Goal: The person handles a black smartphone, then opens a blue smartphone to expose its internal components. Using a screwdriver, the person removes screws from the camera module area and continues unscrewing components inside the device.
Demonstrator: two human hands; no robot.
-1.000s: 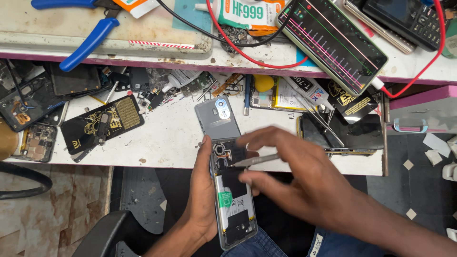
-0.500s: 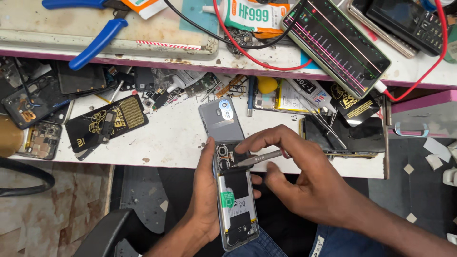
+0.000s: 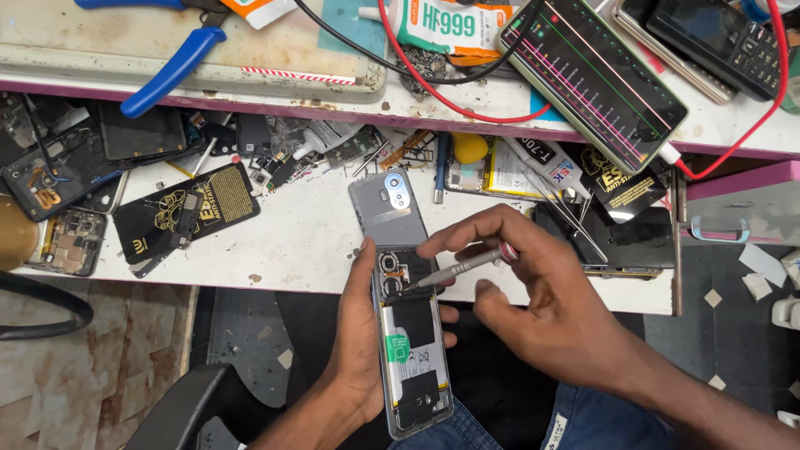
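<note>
My left hand (image 3: 357, 350) grips an opened smartphone (image 3: 412, 358) from below, its back removed so the battery and black circuit board show. The phone's grey back cover (image 3: 390, 210) with a round camera ring lies on the white table just above it. My right hand (image 3: 542, 308) holds a thin metal screwdriver (image 3: 462, 267), whose tip touches the upper board area near the camera opening.
The white table (image 3: 308, 242) holds black anti-static pouches (image 3: 183, 212), phone parts, tweezers (image 3: 575, 217) and a dark phone (image 3: 625, 242) at right. A shelf above carries blue-handled pliers (image 3: 171, 71), a glue tube, red and black wires, and a lit phone (image 3: 600, 71).
My right hand has shifted slightly right and turned, with the screwdriver staying on the phone's upper board. The left hand keeps the phone steady.
</note>
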